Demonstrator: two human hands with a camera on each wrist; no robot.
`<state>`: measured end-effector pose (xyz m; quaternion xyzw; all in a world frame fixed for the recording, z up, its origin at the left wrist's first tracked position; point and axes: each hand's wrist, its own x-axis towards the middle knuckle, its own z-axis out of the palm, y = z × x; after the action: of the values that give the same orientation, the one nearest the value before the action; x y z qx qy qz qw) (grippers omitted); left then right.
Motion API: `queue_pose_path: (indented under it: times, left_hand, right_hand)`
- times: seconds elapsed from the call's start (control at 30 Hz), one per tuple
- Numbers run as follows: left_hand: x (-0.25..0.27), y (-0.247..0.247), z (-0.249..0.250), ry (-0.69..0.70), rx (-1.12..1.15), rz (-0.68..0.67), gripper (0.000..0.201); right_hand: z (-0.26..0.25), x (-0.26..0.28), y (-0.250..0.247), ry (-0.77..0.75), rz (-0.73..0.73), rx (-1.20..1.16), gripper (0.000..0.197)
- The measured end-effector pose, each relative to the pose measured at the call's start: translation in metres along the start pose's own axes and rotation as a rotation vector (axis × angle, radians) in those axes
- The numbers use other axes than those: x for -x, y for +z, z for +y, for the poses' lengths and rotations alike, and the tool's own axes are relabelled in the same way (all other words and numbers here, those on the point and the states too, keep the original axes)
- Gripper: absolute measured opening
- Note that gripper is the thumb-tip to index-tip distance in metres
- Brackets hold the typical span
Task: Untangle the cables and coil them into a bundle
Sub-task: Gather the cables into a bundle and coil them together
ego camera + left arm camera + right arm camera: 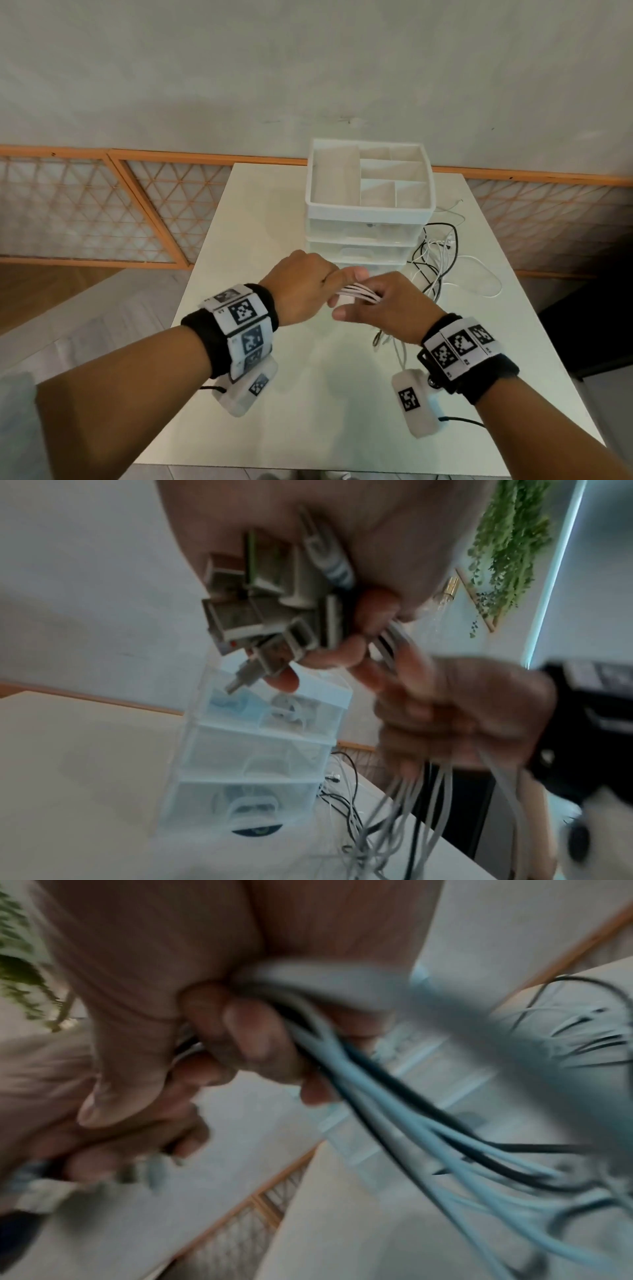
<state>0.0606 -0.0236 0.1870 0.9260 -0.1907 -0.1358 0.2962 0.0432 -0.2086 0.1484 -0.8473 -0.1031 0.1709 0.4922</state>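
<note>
Both hands hold a bunch of white and black cables (359, 291) above the middle of the white table (308, 394). My left hand (308, 287) grips the end with several USB plugs (270, 601), which stick out of the fist. Just to its right, my right hand (387, 301) curls round the same strands (359, 1085). The loose lengths trail down to a tangled heap of cables (442, 260) on the table's right side.
A white three-drawer organiser (368, 205) with an open divided top tray stands at the back middle of the table, close to the hands. Wood-framed lattice panels (102, 205) line the wall. A dark object stands on the floor to the right (589, 325).
</note>
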Motion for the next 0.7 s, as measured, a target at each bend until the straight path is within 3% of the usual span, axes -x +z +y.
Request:
queue_pose_path:
  times: [0.1,0.23,0.33,0.4,0.47,0.53,0.63,0.7]
  left_hand:
    - [0.004,-0.015,-0.007,-0.024,0.163,0.047,0.066]
    - [0.008,-0.021,-0.017,-0.061,0.233,0.072,0.067]
    - [0.010,-0.024,-0.032,-0.113,0.160,0.099,0.069]
    - [0.011,-0.025,-0.043,-0.144,0.122,0.121,0.066]
    - [0.010,-0.021,-0.048,-0.153,0.088,0.136,0.060]
    - [0.008,-0.015,-0.044,-0.146,0.054,0.132,0.057]
    - [0.004,-0.008,-0.027,-0.113,0.093,0.081,0.058]
    - [0.003,-0.006,-0.017,-0.073,0.194,-0.012,0.049]
  right_hand:
    - [0.040,0.005,-0.011,0.222,0.127,0.177,0.056]
    - [0.099,0.003,-0.027,0.167,0.371,0.632,0.061]
    - [0.117,0.010,-0.038,0.365,0.269,0.801,0.046]
    - [0.120,0.017,-0.038,0.441,0.105,0.810,0.083]
    - [0.103,0.017,-0.034,0.313,0.092,0.750,0.111]
    - [0.066,0.013,-0.025,0.082,0.164,0.582,0.120]
    - [0.010,0.000,0.005,-0.191,0.160,0.321,0.108]
    - [-0.003,-0.010,0.023,-0.254,0.135,0.192,0.076]
